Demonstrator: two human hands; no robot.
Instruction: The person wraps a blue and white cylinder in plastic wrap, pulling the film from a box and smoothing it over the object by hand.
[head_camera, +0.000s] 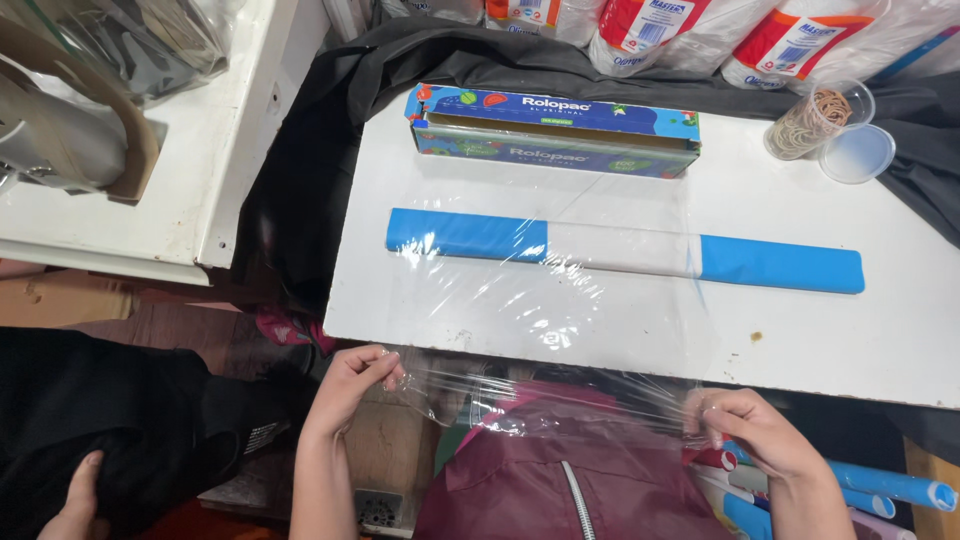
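Left hand (352, 382) and right hand (752, 430) each pinch the clear cling film (540, 330) in a closed grip past the surface's (880, 340) near edge; film covers the blue paper roll (780, 264).

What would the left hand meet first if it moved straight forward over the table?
Probably the table edge, then the blue roll under the film. The left hand pinches the film's corner; depth is unclear.

Both hands, left hand (352, 378) and right hand (748, 428), pinched the clear film sheet (540, 310) at the frame's bottom, stretched over the blue-and-white roll (625, 250) at centre.
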